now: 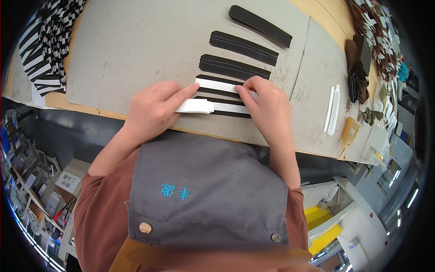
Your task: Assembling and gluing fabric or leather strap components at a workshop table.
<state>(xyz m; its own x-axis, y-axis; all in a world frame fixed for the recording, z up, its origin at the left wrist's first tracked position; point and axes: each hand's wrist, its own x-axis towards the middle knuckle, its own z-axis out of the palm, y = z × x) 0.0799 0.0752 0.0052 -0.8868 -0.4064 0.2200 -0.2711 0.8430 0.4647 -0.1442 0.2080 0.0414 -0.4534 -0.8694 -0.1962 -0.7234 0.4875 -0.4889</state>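
At desk (113, 54) ctr, on grey mat: L hand (152, 109) at 9 o'clock of work, index out flat on white strip (217, 85), rest of fingers curled over small stack of white strips (195, 106). Black strip (222, 93) under, long axis 9-to-3, slight tilt. R hand (265, 102) at 3 o'clock, thumb + fingertips pinching strip's end; both touching, R closer to that end. 3 more black strips (235, 67) at 12.
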